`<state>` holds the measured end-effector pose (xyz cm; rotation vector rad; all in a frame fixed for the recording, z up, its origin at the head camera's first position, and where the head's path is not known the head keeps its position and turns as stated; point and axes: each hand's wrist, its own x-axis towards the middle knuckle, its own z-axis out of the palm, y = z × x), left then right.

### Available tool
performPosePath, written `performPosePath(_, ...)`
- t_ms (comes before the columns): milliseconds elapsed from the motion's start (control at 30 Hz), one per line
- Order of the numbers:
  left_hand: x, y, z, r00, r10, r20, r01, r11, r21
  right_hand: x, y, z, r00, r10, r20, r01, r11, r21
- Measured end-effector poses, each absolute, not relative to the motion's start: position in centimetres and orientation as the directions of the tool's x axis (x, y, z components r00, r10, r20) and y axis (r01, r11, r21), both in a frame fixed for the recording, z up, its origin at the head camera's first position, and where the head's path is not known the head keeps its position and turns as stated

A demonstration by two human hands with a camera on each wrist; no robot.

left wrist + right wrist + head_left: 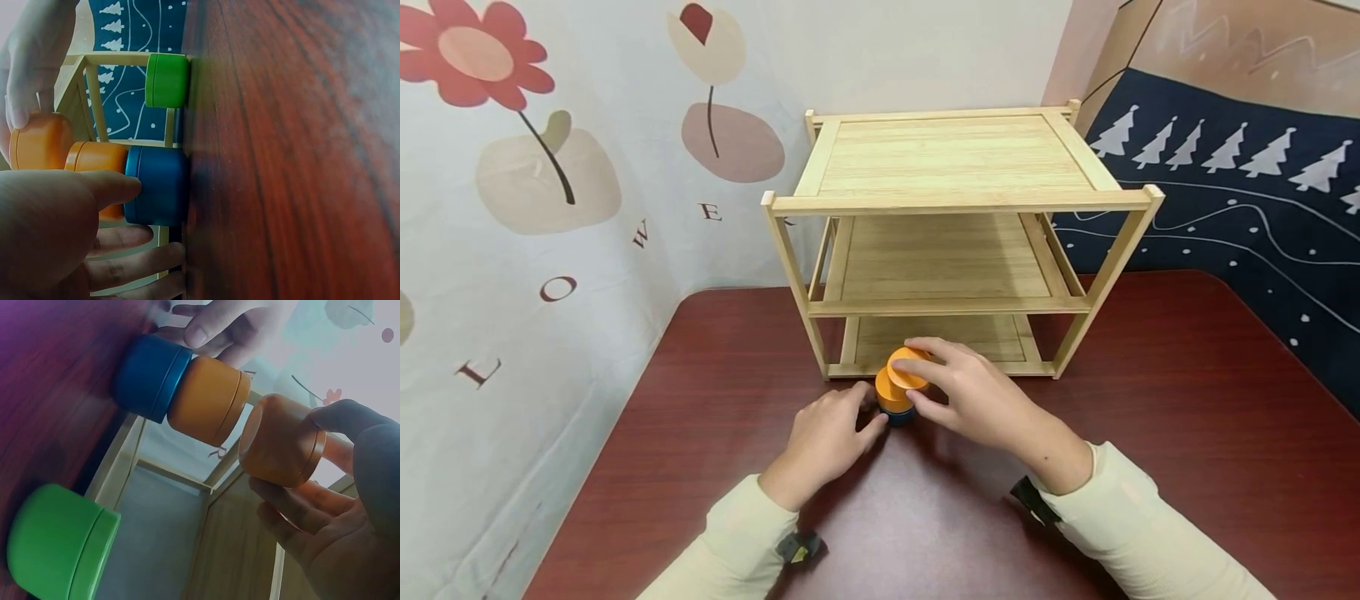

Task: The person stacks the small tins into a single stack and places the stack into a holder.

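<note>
Close to the front edge of the wooden rack [958, 202] — tabletop [715, 450] running wide both sides — right grip [981, 396], wrist angled inward, pinches upper orange jar [275, 439] just above lower orange jar [209, 400], stacked on blue jar [159, 187]. Left grip [826, 429] relaxed beside it.

Indoor tabletop [1187, 433] setting, room type unclear | flower-print hanging [617, 125], 10 o'clock | fir-tree-print hanging [1247, 204], 2 o'clock | three-tier wooden rack [955, 158], 12 o'clock

Three-tier pale wooden rack [962, 158] beyond right hand [977, 392], on glossy red-brown table [700, 417]. White flower-print backdrop [625, 92] past left hand [827, 429]; navy, white-tree-print backdrop [1217, 212] past right hand.
</note>
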<state>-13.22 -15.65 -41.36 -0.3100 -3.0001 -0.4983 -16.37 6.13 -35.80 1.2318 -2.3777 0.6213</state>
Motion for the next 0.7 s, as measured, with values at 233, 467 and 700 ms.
performPosePath(233, -13.2, -15.6, -41.4, -0.974, 0.189, 0.123, 0.219, 0.925, 0.311, -16.4, 5.7, -36.1, -0.542, -0.664, 0.515, -0.833, 0.506, -0.224)
performPosePath(467, -13.2, -15.7, -41.3, -0.974, 0.194, 0.12, 0.223, 0.922, 0.316, -16.5, 5.2, -36.3, -0.551, -0.657, 0.515, -0.827, 0.51, -0.235)
performPosePath(700, -13.2, -15.7, -41.3, -0.974, 0.19, 0.124, 0.22, 0.924, 0.313, -16.7, 5.0, -36.3, -0.565, -0.662, 0.493, -0.82, 0.514, -0.251)
